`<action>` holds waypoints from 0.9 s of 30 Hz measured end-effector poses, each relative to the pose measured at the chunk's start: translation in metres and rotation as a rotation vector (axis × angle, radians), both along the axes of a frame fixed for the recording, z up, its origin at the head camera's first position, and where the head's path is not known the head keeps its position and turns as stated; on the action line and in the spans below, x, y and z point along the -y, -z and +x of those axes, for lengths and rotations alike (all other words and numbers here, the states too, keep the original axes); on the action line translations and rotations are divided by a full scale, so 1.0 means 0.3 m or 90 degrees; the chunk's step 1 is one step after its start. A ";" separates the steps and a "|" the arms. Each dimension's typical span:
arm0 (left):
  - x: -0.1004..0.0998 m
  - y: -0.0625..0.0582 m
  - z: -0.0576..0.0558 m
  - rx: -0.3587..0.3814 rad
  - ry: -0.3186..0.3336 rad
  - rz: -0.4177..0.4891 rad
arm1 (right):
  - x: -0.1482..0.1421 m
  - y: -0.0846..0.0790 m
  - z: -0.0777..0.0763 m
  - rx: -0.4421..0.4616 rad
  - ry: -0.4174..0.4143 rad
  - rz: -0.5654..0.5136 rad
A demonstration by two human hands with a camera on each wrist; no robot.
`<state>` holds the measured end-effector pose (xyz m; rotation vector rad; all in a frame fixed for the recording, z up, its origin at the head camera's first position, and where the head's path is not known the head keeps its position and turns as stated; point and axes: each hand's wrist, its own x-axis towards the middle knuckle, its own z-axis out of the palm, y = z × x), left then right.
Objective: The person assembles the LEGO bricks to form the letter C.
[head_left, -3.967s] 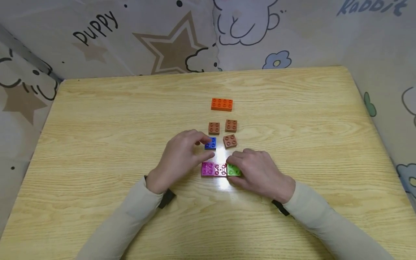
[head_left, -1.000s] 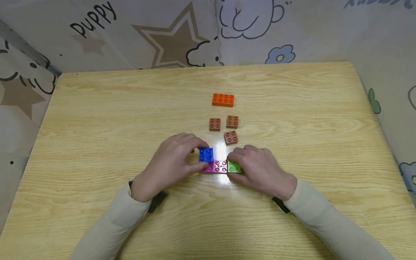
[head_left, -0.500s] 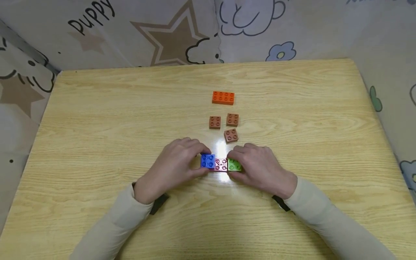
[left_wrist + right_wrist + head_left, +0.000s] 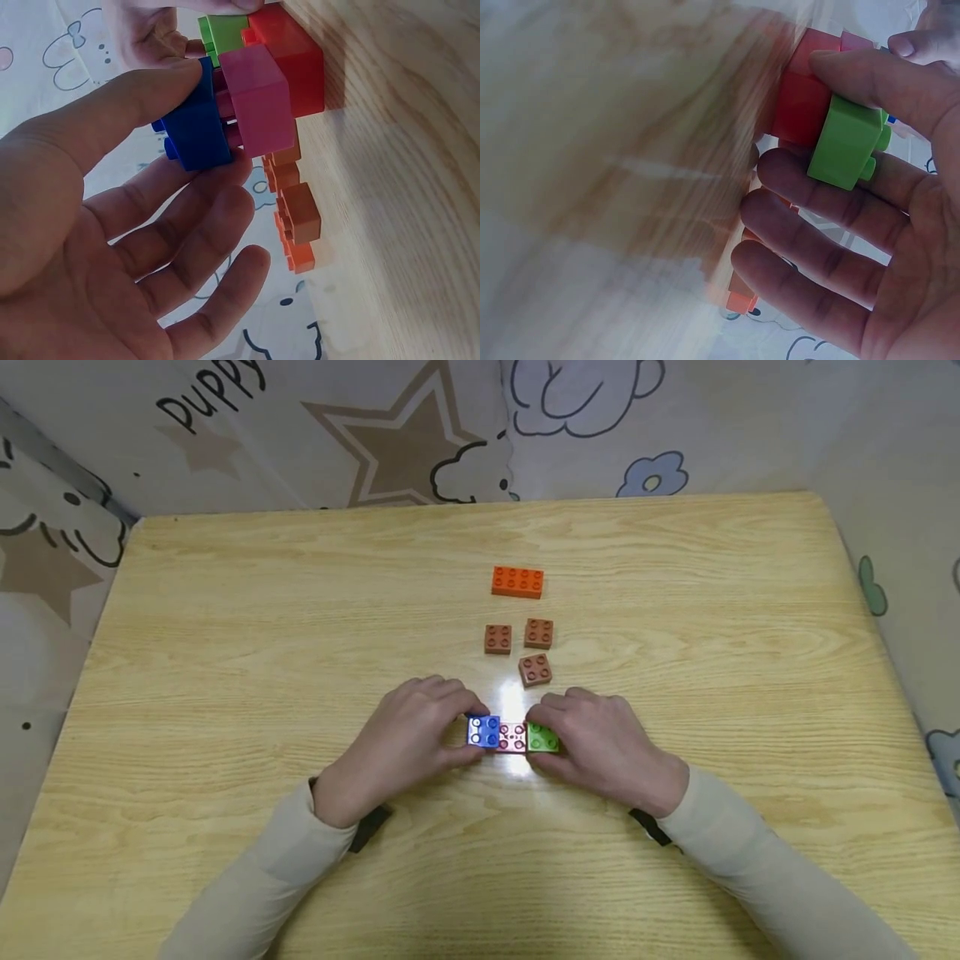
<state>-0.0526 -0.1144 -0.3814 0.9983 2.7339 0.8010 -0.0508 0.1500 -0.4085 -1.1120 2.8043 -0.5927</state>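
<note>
My left hand (image 4: 405, 743) pinches a blue toy building brick (image 4: 483, 732) between thumb and fingers, its other fingers loosely spread. In the left wrist view the blue brick is over a pink brick (image 4: 259, 101), with the pink studs showing in a narrow gap between them. The pink brick sits at one end of a red brick (image 4: 292, 67), and a green brick (image 4: 847, 142) sits at the other end. The red brick's bare middle studs show between blue and green in the head view. My right hand (image 4: 600, 747) holds the red brick at the green end, thumb against its side.
Beyond the hands lie three brown bricks, one nearer (image 4: 535, 670), one at left (image 4: 498, 639) and one at right (image 4: 538, 633). A longer orange brick (image 4: 517, 582) lies behind them on the wooden table (image 4: 262, 610). Patterned walls (image 4: 570, 460) border the table.
My left hand has picked up the blue brick from the table, brought it nearer and lowered it over the pink brick. My right hand has kept its hold.
</note>
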 end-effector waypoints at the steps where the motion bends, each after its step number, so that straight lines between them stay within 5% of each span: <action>1: 0.000 0.000 0.000 0.001 0.000 0.002 | 0.000 0.000 0.000 0.001 0.000 0.000; 27: 0.000 0.028 0.019 0.035 -0.033 0.097 | 0.008 -0.024 -0.002 0.009 0.012 0.023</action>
